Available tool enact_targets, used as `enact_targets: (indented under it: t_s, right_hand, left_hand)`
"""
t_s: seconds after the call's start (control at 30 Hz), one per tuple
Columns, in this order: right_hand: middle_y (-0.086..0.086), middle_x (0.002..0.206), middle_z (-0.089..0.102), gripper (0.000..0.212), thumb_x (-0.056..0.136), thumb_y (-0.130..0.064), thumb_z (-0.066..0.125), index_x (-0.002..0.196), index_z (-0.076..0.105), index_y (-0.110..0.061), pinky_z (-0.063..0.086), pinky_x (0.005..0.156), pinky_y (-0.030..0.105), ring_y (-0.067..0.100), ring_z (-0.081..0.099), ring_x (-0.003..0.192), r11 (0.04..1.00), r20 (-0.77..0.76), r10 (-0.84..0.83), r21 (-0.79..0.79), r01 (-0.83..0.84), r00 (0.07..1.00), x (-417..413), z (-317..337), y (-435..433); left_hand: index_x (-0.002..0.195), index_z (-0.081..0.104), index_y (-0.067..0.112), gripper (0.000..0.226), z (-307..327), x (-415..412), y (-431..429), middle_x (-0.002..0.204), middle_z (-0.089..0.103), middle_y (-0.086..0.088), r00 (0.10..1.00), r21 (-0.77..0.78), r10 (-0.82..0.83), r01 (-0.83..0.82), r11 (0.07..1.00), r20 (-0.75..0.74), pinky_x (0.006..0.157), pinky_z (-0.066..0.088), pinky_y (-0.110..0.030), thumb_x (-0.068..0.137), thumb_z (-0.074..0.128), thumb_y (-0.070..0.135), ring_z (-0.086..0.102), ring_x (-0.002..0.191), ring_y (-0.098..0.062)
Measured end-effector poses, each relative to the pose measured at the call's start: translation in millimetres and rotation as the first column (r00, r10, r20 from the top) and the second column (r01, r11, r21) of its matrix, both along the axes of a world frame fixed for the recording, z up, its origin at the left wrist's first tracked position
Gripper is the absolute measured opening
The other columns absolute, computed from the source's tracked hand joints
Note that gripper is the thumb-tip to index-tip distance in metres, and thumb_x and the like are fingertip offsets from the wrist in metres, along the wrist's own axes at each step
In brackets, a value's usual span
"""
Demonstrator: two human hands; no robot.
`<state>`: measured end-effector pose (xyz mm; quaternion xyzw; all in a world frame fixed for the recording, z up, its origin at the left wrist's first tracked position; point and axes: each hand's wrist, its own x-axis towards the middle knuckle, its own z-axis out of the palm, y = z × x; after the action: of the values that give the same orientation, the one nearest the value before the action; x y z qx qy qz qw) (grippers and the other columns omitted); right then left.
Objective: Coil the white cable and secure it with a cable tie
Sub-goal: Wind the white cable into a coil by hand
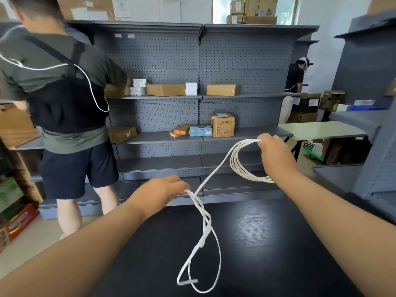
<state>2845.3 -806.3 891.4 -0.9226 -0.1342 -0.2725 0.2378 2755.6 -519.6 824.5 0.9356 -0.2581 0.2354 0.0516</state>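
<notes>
My right hand (275, 154) is raised over the black table and grips several loops of the white cable (240, 168) at their top. The coil hangs down beside my right wrist. One strand runs from the coil down and left to my left hand (162, 190), which pinches the cable at its fingertips. Below my left hand the loose rest of the cable (211, 232) dangles in a twisted loop that reaches the table near the front edge. A short white strip, perhaps a tie (188, 281), lies at the bottom of that loop.
The black table (267, 243) fills the foreground. Behind it stand grey pegboard shelves (192, 133) with cardboard boxes. A person (64, 103) stands at the shelves on the left. Another person (296, 77) is at the far right, near a pale table (321, 129).
</notes>
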Motion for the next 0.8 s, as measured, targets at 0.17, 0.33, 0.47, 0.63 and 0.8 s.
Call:
enact_targets:
  t_s: [0.17,0.33,0.47,0.63,0.8]
  right_hand:
    - [0.015,0.091,0.045,0.025,0.099,-0.016,0.031,0.109,0.051,-0.005,0.03,0.065,0.034,0.029,0.041,0.08,1.0,0.02,0.026,0.003,-0.026,0.999,-1.9,8.6,3.0]
    - [0.02,0.095,0.051,0.025,0.099,-0.014,0.03,0.105,0.052,-0.004,0.036,0.068,0.039,0.033,0.046,0.082,0.999,0.074,0.047,0.025,-0.049,0.996,-3.1,19.8,4.9]
    - [0.018,0.093,0.051,0.022,0.099,-0.012,0.032,0.104,0.052,-0.003,0.03,0.064,0.034,0.027,0.041,0.078,0.997,0.127,0.038,0.06,-0.045,0.991,-5.0,34.7,2.6]
    - [0.015,0.092,0.049,0.021,0.096,-0.009,0.035,0.106,0.053,-0.006,0.035,0.069,0.038,0.032,0.048,0.086,0.987,0.122,0.159,-0.001,-0.16,0.98,-13.1,37.2,14.8]
    - [0.008,0.091,0.045,0.02,0.096,-0.015,0.039,0.109,0.055,-0.011,0.031,0.068,0.034,0.028,0.046,0.085,0.959,0.111,0.285,-0.026,-0.284,0.952,-20.6,30.2,30.6]
  left_hand:
    - [0.105,0.044,0.031,0.067,13.5,3.7,-7.1,0.098,0.06,0.001,0.999,0.316,0.0,-0.01,0.949,0.032,0.047,0.045,-0.026,0.058,0.073,-0.006,0.059,0.059,-0.023]
    - [0.105,0.047,0.02,0.028,27.5,-2.7,-28.9,0.106,0.059,-0.005,0.905,0.284,0.293,-0.206,0.937,-0.309,0.072,0.038,-0.033,0.089,0.035,0.04,0.053,0.09,-0.027]
    - [0.102,0.046,0.016,0.012,19.0,-1.3,-17.9,0.109,0.054,-0.007,0.836,0.45,0.406,-0.222,0.865,-0.369,0.073,0.038,-0.037,0.093,0.041,0.022,0.053,0.092,-0.029]
    - [0.108,0.059,0.018,0.034,18.3,21.2,-12.6,0.119,0.048,-0.002,0.842,0.469,0.42,-0.236,0.851,-0.339,0.082,0.048,-0.037,0.087,0.042,-0.002,0.055,0.106,-0.026]
    - [0.091,0.069,0.01,0.031,54.5,37.4,-59.6,0.095,0.066,-0.001,0.867,-0.489,0.267,-0.464,0.739,-0.42,0.078,0.046,-0.027,0.086,0.039,0.001,0.059,0.078,-0.018]
